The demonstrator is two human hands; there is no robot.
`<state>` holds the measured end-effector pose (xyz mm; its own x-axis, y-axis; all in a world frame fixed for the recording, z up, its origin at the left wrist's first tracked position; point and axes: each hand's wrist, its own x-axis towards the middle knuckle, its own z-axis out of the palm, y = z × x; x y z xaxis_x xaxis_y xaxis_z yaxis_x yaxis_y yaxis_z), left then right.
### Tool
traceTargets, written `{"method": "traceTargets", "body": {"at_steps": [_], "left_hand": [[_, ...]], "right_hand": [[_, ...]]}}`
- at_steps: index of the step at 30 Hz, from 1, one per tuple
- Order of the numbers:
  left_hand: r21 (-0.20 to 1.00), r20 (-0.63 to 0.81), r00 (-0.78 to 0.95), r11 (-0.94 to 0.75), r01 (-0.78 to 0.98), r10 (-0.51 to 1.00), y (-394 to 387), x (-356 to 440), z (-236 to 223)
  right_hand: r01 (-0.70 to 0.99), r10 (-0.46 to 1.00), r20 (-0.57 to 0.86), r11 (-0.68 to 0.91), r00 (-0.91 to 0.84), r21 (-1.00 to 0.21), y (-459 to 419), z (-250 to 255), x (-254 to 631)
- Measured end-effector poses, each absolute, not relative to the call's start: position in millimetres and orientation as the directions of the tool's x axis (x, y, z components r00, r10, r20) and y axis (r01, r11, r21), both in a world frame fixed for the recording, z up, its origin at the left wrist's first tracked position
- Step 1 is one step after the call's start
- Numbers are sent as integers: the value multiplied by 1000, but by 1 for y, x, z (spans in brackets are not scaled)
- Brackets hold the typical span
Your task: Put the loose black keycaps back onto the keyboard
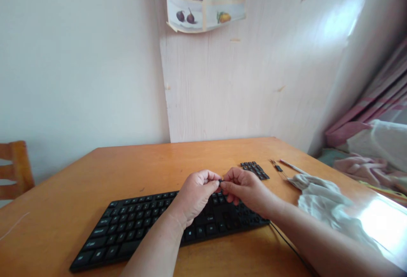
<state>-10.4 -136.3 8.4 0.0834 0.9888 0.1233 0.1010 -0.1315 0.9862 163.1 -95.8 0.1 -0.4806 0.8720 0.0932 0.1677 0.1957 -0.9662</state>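
Above the right half of a black keyboard point(136, 222), my left hand point(199, 192) and my right hand point(243, 188) meet fingertip to fingertip. Between them they pinch a tiny black keycap point(221, 181), mostly covered by the fingers. The keyboard lies at a slant on the table; at its right end the number pad point(251, 217) shows round sockets where caps are off. Beyond my right hand, several loose black keycaps point(255, 169) lie grouped in rows.
On the wooden table point(152, 164), a small wire tool with a black middle point(278, 168) and a pencil-like stick point(292, 166) lie at the right. A crumpled grey cloth point(324, 196) is nearer. The keyboard's cable point(288, 243) runs under my right forearm. A wall stands behind.
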Motion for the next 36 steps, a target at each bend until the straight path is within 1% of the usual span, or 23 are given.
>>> {"method": "traceTargets", "body": {"at_steps": [5,7,8,10,13,15,18,22,28,32,36], "left_hand": [[991,96,122,-107,83,988,-139,-10,13],[992,89,129,-100,79,988,-139,-9,13],[993,84,125,-94,78,989,-139,-9,13],[994,66,98,-74,74,993,-138,-9,13],[996,37,58,-41,74,998,-138,-10,12],[997,20,48,-24,77,999,-137,-12,12],[998,-5,50,2,67,999,-135,-14,11],[999,-9,74,7,32,997,-134,-16,7],[1000,-2,56,1,21,998,-134,-15,5],[1000,8,75,-8,-1,997,-136,-13,8],[999,27,48,-28,19,998,-138,-9,9]], "right_hand": [[157,877,81,175,-474,-972,-97,2,158],[177,882,91,192,-463,-965,-97,1,158],[195,884,120,229,-452,-954,-97,0,157],[245,876,240,363,-419,-899,-97,-2,157],[311,800,431,572,-417,-759,-99,-3,158],[335,750,490,646,-443,-686,-100,-2,159],[366,712,538,698,-452,-616,-101,-2,160],[384,692,554,720,-463,-578,-101,0,162],[427,681,535,732,-500,-531,-101,3,165],[442,662,538,749,-522,-493,-103,5,166],[441,626,545,780,-558,-444,-106,7,167]]}}
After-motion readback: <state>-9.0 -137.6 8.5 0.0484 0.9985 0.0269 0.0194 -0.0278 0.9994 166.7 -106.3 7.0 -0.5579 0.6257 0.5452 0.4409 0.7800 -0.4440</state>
